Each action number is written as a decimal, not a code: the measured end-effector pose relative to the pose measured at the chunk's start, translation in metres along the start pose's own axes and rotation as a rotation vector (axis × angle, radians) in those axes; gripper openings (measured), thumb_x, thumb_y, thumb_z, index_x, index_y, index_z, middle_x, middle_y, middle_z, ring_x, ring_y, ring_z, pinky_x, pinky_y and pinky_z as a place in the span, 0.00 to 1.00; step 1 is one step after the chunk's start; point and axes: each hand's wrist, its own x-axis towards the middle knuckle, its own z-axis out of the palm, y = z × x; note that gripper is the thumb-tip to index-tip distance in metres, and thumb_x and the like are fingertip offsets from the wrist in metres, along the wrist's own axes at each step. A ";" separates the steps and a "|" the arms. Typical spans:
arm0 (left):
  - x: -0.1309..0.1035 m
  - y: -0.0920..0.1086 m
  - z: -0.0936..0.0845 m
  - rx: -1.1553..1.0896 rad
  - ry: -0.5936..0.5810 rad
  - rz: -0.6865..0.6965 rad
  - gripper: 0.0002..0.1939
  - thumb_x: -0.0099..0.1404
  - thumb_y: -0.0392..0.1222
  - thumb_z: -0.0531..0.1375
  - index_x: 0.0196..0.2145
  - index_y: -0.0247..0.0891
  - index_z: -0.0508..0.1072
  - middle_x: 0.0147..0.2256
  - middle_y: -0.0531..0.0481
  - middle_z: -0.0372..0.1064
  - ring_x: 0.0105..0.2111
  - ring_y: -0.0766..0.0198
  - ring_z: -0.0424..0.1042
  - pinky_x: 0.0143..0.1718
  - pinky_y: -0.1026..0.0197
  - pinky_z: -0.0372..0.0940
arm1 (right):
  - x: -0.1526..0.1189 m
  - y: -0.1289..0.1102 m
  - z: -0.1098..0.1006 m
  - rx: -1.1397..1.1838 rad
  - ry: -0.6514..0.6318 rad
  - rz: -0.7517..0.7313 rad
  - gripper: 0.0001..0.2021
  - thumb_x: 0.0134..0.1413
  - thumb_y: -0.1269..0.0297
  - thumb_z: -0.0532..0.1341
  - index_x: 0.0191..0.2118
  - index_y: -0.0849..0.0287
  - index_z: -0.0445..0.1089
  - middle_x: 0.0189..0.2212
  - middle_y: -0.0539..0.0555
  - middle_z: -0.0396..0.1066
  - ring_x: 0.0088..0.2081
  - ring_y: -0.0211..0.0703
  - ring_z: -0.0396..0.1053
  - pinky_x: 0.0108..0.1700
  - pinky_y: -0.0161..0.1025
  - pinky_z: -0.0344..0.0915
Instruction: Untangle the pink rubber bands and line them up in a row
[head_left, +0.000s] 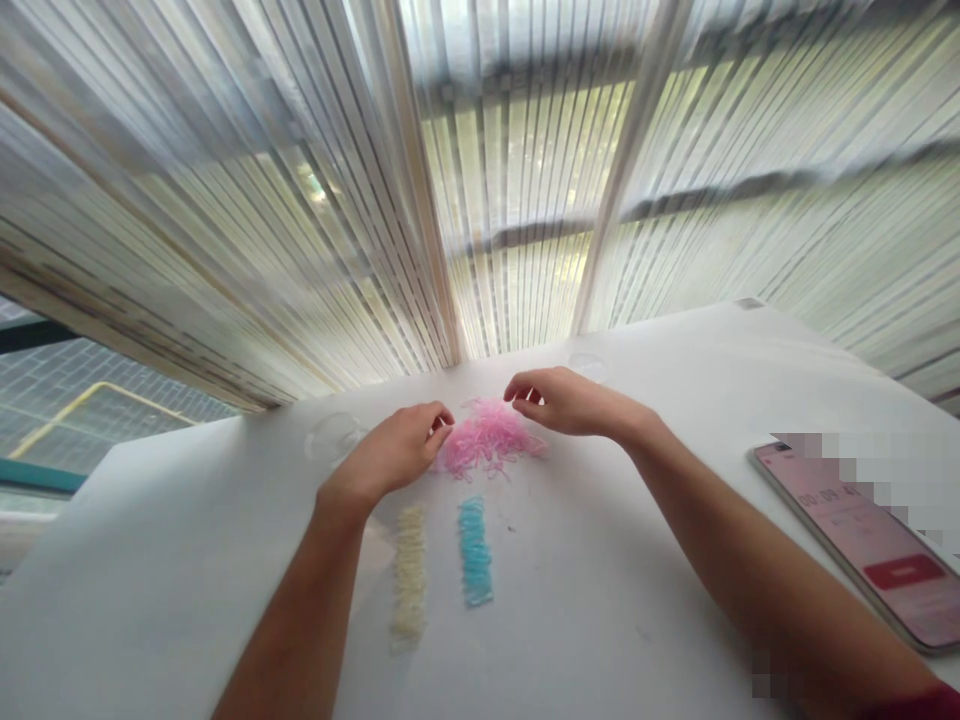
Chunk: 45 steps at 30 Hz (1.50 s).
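Note:
A loose, tangled heap of pink strands (491, 438) lies on the white table. My left hand (409, 440) is at the heap's left edge, fingers curled with thumb and fingertips close together; what they hold, if anything, is too small to tell. Over the heap's upper right edge is my right hand (551, 400), its fingers bent and thumb a little apart, with nothing visible between them. Nearer to me, a column of short cream strands (409, 580) lies left of a similar column of blue strands (475, 552).
A phone (862, 540) with a timer on its screen lies on the table (585, 620) at the right. Clear round dishes stand behind my left wrist (334, 438) and behind my right hand (589, 366). Striped curtains (525, 200) hang along the table's far edge.

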 end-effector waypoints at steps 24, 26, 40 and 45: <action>0.001 -0.006 -0.008 -0.144 0.110 0.140 0.13 0.67 0.47 0.57 0.42 0.39 0.78 0.40 0.47 0.79 0.37 0.59 0.76 0.41 0.59 0.68 | 0.012 0.007 0.015 0.131 0.104 -0.087 0.08 0.60 0.67 0.61 0.41 0.57 0.79 0.36 0.53 0.80 0.38 0.42 0.75 0.42 0.37 0.69; 0.000 -0.010 -0.010 -0.150 0.114 0.127 0.14 0.67 0.48 0.56 0.41 0.39 0.78 0.40 0.47 0.79 0.37 0.59 0.76 0.41 0.59 0.68 | 0.008 0.009 0.007 0.133 0.080 -0.063 0.08 0.60 0.65 0.61 0.41 0.57 0.79 0.36 0.53 0.80 0.38 0.42 0.76 0.41 0.37 0.70; 0.000 -0.007 -0.009 -0.153 0.107 0.126 0.18 0.68 0.53 0.55 0.40 0.40 0.80 0.37 0.48 0.80 0.34 0.60 0.76 0.41 0.60 0.69 | -0.004 0.009 -0.018 0.046 0.038 0.041 0.11 0.61 0.61 0.60 0.40 0.57 0.79 0.37 0.53 0.80 0.38 0.43 0.75 0.41 0.37 0.69; 0.001 -0.003 -0.009 -0.149 0.102 0.122 0.19 0.68 0.53 0.55 0.38 0.40 0.81 0.36 0.49 0.80 0.33 0.60 0.76 0.40 0.60 0.69 | -0.004 0.011 -0.019 0.001 0.043 0.057 0.13 0.62 0.58 0.59 0.41 0.57 0.79 0.38 0.54 0.80 0.37 0.43 0.74 0.39 0.38 0.66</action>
